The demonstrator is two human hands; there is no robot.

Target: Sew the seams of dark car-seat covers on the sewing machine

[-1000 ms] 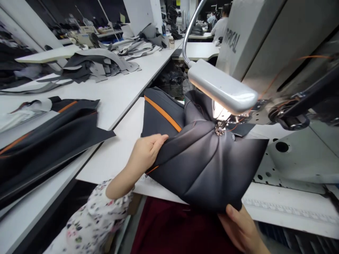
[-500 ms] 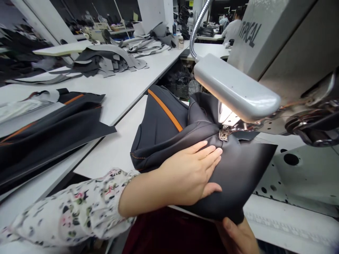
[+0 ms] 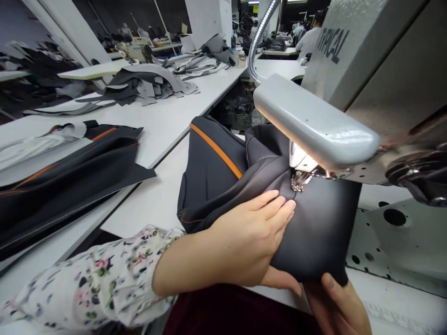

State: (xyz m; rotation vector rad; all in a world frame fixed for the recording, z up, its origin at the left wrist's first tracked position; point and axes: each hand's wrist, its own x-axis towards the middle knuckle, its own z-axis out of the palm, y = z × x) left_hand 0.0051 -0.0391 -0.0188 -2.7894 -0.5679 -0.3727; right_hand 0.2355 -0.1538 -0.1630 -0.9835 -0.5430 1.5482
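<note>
A dark padded seat cover (image 3: 314, 223) with an orange stripe (image 3: 218, 151) lies bunched on the sewing table, part of it under the presser foot (image 3: 299, 180) of the sewing machine (image 3: 387, 93). My left hand (image 3: 256, 232) rests flat on the cover just in front of the presser foot, fingers stretched and thumb spread. At the near right corner, my right hand (image 3: 340, 302) grips the cover's edge, thumb on top and fingers underneath. The needle tip cannot be made out.
A grey lamp (image 3: 314, 121) on a flexible neck hangs over the needle area. On the left table lies another dark cover piece (image 3: 80, 167) with orange trim. Grey fabric strips (image 3: 146, 81) are heaped behind it. A person (image 3: 309, 42) sits in the far background.
The cover has turned under the presser foot, its near right corner swinging to the right. My right hand has moved right with that corner. My left hand stays on the fabric, thumb more spread.
</note>
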